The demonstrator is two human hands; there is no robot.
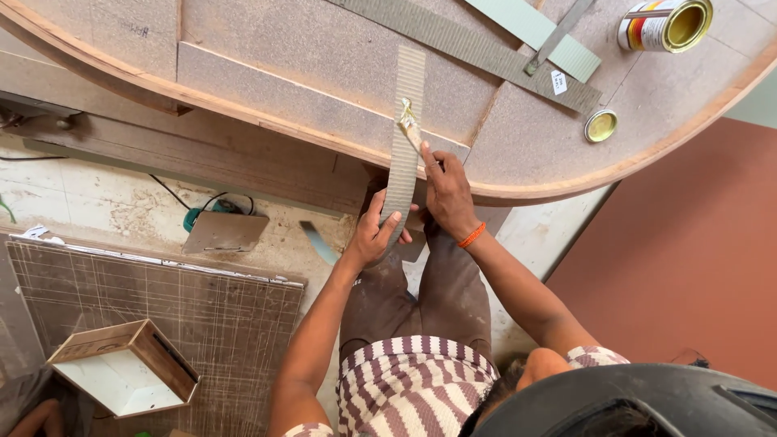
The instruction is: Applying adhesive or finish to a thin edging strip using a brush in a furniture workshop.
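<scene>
Grey ribbed laminate strip (402, 137) lies across the rim of the curved particleboard worktop (324, 48), its upper end on the board, its lower end hanging past the wooden edge toward the person's knees. Left hand (374, 235) grips the strip's lower end below the worktop edge, fingers curled around it, thumb over the face. Right hand (447, 194) sits just beside the strip on its right, fingers pressed together around the handle of a small brush (409, 125), forefinger stretched along it; the bristle end touches the strip on the board. An orange wristband (472, 235) circles the right wrist. On the worktop, well apart from the strip toward the upper right: an open tin of adhesive (665, 24) lying on its side, its round lid (600, 125) nearer the rim, and a longer grey strip (477, 48) crossing diagonally. Below the worktop, on the floor to the left: a power tool with a flat metal base (222, 229), a scored board (162, 316), a small wooden box (125, 368).
</scene>
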